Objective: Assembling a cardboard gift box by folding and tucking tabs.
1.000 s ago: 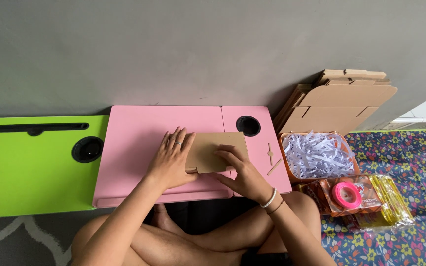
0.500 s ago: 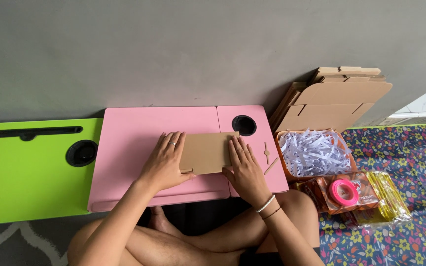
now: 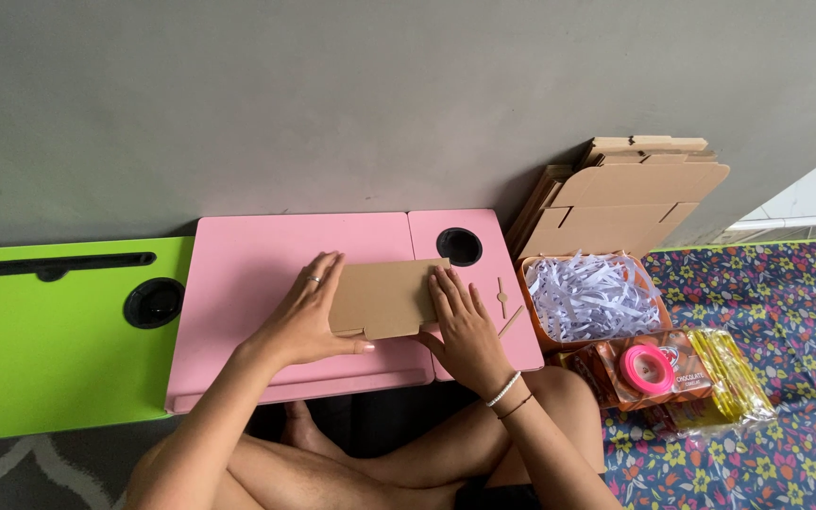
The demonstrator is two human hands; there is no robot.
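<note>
A flat brown cardboard piece (image 3: 387,295) lies on the pink lap table (image 3: 257,255) in front of me. My left hand (image 3: 306,316) rests on its left edge, fingers spread, a ring on one finger. My right hand (image 3: 462,321) lies flat against its right edge, palm down, with bracelets at the wrist. Both hands press the cardboard against the tabletop.
A green lap table (image 3: 40,340) stands to the left. Right of the pink table sit an orange basket of white shredded paper (image 3: 589,295), flat cardboard boxes (image 3: 630,198) against the wall, a pink tape roll (image 3: 649,368) on orange packets, and yellow packets (image 3: 724,373) on a floral mat.
My right hand moved from on top of the cardboard to lie flat at its right edge. The left hand stayed at the left side. The view shifted slightly.
</note>
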